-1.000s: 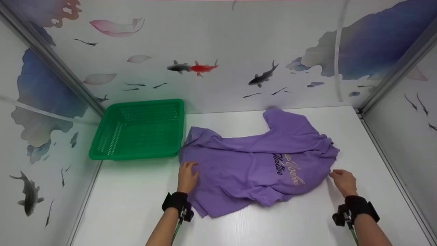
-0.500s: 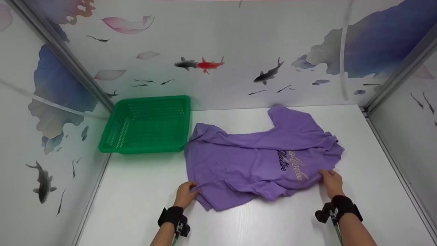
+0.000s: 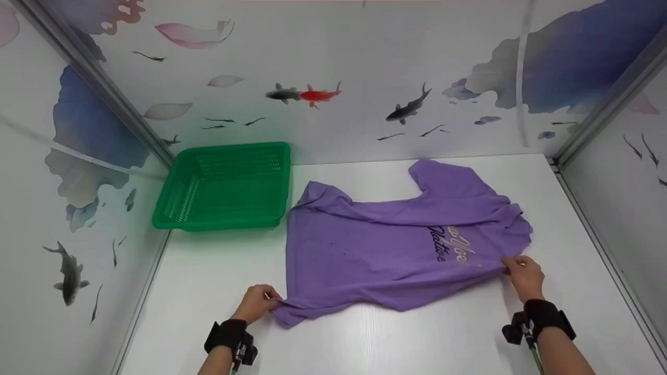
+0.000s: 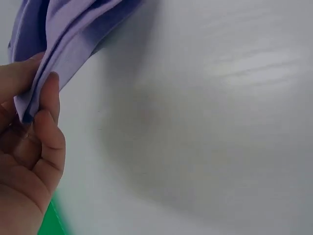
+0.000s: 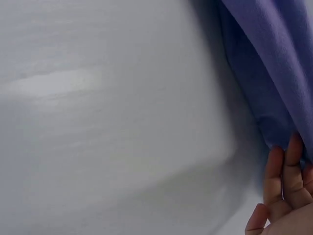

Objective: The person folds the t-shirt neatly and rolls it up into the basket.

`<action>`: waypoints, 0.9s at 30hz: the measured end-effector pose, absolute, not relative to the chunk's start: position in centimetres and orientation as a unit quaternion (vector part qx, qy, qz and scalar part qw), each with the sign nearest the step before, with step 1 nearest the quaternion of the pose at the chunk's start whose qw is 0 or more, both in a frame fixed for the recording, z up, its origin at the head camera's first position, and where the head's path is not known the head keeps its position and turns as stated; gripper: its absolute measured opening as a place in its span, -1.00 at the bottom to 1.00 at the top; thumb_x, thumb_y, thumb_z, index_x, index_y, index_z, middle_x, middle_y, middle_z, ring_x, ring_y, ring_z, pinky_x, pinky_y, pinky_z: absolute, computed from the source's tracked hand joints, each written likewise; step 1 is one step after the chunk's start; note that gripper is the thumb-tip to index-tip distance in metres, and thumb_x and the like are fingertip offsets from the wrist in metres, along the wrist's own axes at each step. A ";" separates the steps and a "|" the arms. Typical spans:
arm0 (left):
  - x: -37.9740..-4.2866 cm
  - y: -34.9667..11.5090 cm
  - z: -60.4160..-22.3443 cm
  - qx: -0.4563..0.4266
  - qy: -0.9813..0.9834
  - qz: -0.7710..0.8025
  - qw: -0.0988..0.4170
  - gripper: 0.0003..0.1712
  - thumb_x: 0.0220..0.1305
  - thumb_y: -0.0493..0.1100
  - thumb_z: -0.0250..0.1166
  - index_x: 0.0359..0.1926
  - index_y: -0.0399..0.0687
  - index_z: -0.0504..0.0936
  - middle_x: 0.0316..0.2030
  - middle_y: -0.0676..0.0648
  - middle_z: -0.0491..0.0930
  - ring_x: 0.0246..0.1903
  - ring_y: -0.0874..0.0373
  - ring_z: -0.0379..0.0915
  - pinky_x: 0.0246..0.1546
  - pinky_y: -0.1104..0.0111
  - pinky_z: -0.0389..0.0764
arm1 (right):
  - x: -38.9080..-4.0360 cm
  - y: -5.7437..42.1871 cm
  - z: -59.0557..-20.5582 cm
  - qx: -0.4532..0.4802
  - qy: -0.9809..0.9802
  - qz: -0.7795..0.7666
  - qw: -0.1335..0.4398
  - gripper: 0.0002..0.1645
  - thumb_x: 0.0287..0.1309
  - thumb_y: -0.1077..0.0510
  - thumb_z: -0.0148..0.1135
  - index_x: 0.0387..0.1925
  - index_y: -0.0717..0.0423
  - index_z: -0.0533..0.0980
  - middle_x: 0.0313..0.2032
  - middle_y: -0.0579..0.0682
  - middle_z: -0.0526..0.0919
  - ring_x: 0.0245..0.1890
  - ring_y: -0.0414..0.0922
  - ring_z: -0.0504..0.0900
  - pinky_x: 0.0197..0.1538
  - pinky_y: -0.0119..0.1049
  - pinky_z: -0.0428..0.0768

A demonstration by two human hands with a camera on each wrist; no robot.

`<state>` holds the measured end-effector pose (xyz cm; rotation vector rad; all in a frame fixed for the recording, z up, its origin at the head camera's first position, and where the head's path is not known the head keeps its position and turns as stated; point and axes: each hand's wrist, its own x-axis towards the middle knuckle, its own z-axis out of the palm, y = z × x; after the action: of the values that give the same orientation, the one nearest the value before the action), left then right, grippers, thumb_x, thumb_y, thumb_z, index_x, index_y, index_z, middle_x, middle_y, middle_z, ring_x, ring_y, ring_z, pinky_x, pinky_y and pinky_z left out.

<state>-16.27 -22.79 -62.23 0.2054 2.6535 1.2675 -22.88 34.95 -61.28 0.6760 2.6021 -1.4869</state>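
Note:
A purple T-shirt [image 3: 359, 250] lies on its side across the white table, hem to the left and neck to the right, with black and cream lettering on the chest. My left hand [image 3: 256, 303] pinches the near corner of the hem; in the left wrist view the folded cloth [image 4: 68, 44] passes between thumb and fingers. At the shirt's near right edge, my right hand [image 3: 526, 276] pinches the fabric near the shoulder. The right wrist view shows those fingers [image 5: 292, 171] against the cloth, the thumb's contact partly hidden. Between both hands the near edge is drawn fairly straight.
A green plastic basket [image 3: 229, 187] stands at the back left, close to the shirt's far hem corner. Printed wall panels [image 3: 354, 52] enclose the white table [image 3: 208, 276] at the back and both sides. Each wrist bears a black strap with a camera.
My left hand has moved toward me and left, pulling the hem corner outward. My right hand now pinches the near right edge. The crumpled near side has been stretched smoother.

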 end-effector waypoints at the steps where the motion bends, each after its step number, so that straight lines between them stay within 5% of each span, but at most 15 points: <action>1: -16.1 -22.8 -62.2 0.087 0.896 0.421 0.110 -0.96 -0.08 -0.36 0.31 -0.53 -0.31 0.62 -0.55 -0.08 0.57 -0.63 0.38 0.31 -0.61 0.50 0.35 | -22.7 35.1 -61.3 0.214 0.850 -0.480 0.038 -0.61 0.20 -0.06 0.04 -0.39 0.24 0.39 -0.52 -0.19 0.60 -0.52 -0.41 0.51 -0.42 -0.43 0.33; 9: -15.6 -22.2 -61.7 0.113 0.879 0.405 0.223 -0.87 -0.13 -0.32 0.35 -0.48 -0.34 0.65 -0.55 -0.11 0.61 -0.57 0.33 0.34 -0.54 0.49 0.36 | -20.9 36.1 -61.8 0.209 0.862 -0.458 0.061 -0.37 0.26 -0.12 -0.13 0.06 0.36 0.39 -0.32 -0.06 0.65 -0.43 -0.47 0.44 -0.22 -0.42 0.35; 14: -15.7 -22.2 -61.7 0.096 0.878 0.404 0.236 -0.83 -0.14 -0.32 0.37 -0.45 -0.35 0.65 -0.54 -0.13 0.62 -0.56 0.29 0.36 -0.52 0.46 0.38 | -20.2 35.3 -62.2 0.221 0.855 -0.458 0.103 -0.27 0.23 -0.22 -0.17 0.10 0.32 0.38 -0.06 0.18 0.55 -0.09 0.00 0.47 0.05 0.07 0.18; 16: -15.7 -22.1 -61.8 0.098 0.882 0.401 0.226 -0.86 -0.13 -0.32 0.36 -0.47 -0.34 0.65 -0.56 -0.11 0.61 -0.58 0.30 0.35 -0.53 0.47 0.37 | -20.3 34.6 -62.3 0.228 0.840 -0.480 0.110 -0.23 0.21 -0.25 -0.15 0.09 0.35 0.37 -0.04 0.21 0.53 0.05 0.14 0.38 0.12 0.11 0.12; 22: -15.8 -21.5 -62.1 0.109 0.898 0.394 0.165 -0.92 -0.13 -0.32 0.31 -0.53 -0.29 0.63 -0.59 -0.07 0.58 -0.59 0.31 0.32 -0.55 0.49 0.35 | -22.6 31.4 -61.2 0.260 0.855 -0.448 -0.003 -0.53 0.21 0.01 -0.03 -0.21 0.41 0.47 -0.27 0.27 0.55 -0.15 0.20 0.41 -0.03 0.04 0.20; 27: -16.1 -21.1 -61.8 0.097 0.896 0.412 0.131 -0.92 -0.08 -0.32 0.32 -0.51 -0.29 0.62 -0.56 -0.08 0.58 -0.54 0.23 0.38 -0.51 0.47 0.39 | -26.3 27.4 -59.4 0.224 0.888 -0.390 -0.097 -0.65 0.20 0.12 -0.06 -0.20 0.36 0.45 -0.16 0.34 0.50 -0.08 0.26 0.38 0.01 0.20 0.10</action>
<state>-16.10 -21.14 -61.84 0.2829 2.6025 1.1972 -26.27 27.44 -59.39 0.7504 2.9766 -1.3074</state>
